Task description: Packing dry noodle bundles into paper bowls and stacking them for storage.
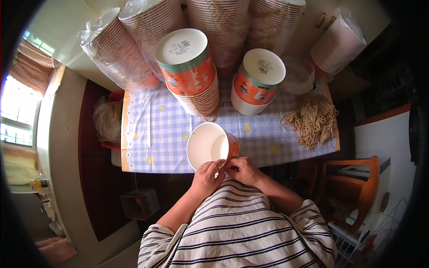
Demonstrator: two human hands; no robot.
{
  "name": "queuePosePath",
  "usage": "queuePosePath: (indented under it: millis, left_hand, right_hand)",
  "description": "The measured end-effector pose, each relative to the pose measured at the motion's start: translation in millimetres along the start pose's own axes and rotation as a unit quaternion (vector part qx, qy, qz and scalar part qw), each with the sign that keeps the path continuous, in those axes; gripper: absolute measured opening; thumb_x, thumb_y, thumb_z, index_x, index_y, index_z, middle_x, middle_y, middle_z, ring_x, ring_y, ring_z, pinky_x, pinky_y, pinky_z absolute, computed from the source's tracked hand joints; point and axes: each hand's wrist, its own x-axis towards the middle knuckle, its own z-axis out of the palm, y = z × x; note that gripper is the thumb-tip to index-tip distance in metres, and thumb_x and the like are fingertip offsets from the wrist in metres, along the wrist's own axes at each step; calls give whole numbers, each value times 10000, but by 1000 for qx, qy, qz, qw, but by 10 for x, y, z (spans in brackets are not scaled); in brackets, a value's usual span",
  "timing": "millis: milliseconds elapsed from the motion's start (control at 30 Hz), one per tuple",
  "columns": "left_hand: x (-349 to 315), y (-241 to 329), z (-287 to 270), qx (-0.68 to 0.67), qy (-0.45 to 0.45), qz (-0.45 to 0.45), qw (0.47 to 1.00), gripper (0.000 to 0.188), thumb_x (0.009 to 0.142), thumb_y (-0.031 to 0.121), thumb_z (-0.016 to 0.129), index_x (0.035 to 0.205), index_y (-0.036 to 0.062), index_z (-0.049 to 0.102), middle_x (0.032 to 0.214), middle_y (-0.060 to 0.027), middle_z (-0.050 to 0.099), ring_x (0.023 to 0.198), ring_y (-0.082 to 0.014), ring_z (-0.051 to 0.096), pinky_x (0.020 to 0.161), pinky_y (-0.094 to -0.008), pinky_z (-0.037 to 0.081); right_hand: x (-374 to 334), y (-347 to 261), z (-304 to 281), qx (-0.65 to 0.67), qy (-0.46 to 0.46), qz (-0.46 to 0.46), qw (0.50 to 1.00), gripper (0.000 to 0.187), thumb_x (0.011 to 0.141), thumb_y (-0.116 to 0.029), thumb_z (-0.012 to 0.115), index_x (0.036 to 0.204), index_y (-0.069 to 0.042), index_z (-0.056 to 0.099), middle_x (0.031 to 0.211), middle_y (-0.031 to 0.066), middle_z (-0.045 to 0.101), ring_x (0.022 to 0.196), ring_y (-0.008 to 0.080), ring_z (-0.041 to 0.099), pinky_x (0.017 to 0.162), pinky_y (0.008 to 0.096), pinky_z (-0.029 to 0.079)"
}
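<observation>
Gingham tablecloth [172, 145], bright window [18, 105], wooden chair [373, 183]; left hand [208, 177] pinching paper tub [206, 145], right hand [246, 170] curled against it, grip unclear

Table [149, 164]: lateral access open along the left front, over bare checked cloth [147, 134], and again right of centre between the open paper tub [199, 145] and the string heap [311, 123]. Straight ahead is obstructed: tub at the front edge, then the taller tub stack [193, 89] close behind it, with only a narrow gap to the shorter stack [254, 87]. Wrapped stacks [219, 27] close off the back; a chair [373, 183] stands off the right front corner.
</observation>
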Motion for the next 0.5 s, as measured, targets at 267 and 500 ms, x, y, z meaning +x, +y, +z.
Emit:
queuePosePath:
  millis: [267,500]
  left_hand:
    - [-3,6,32,60,32,37,997,351,685,26,632,1027,41,555,824,-76,624,710,-228,614,664,-331,485]
    - [-5,-1,49,67,51,53,995,360,676,14,623,1029,34,553,805,-78,620,678,-222,605,654,-327,473]
  right_hand:
    - [15,0,-2,-2,-9,7,1000,70,717,-72,647,727,-22,600,712,129,613,652,270,612,587,331,472]
    - [25,25,20,7,-9,6,1000,83,732,-86,653,735,-20,603,694,127,612,634,268,611,580,327,470]
